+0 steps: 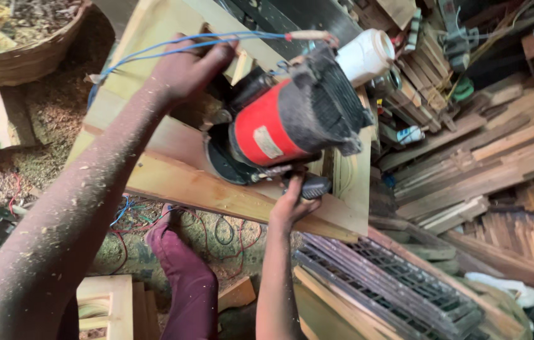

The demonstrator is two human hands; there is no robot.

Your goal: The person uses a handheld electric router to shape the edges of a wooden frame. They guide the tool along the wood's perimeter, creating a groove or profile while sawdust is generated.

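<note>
A red and black power router (282, 123) stands on a pale wooden board (172, 170). My left hand (188, 69) grips the router's far handle, fingers curled around it. My right hand (292, 201) holds the black knob handle (313, 187) on the near side. A blue cable (172, 45) runs from the tool's top over my left hand. Sawdust covers both forearms. The router's base is partly hidden behind the motor body.
A woven basket (24, 56) of shavings sits at the top left. Stacked timber planks (487, 157) fill the right side. Slatted frames (393, 283) lie at the bottom right. Red and blue wires (216, 233) tangle on the sawdust floor. My leg in maroon trousers (185, 277) is below.
</note>
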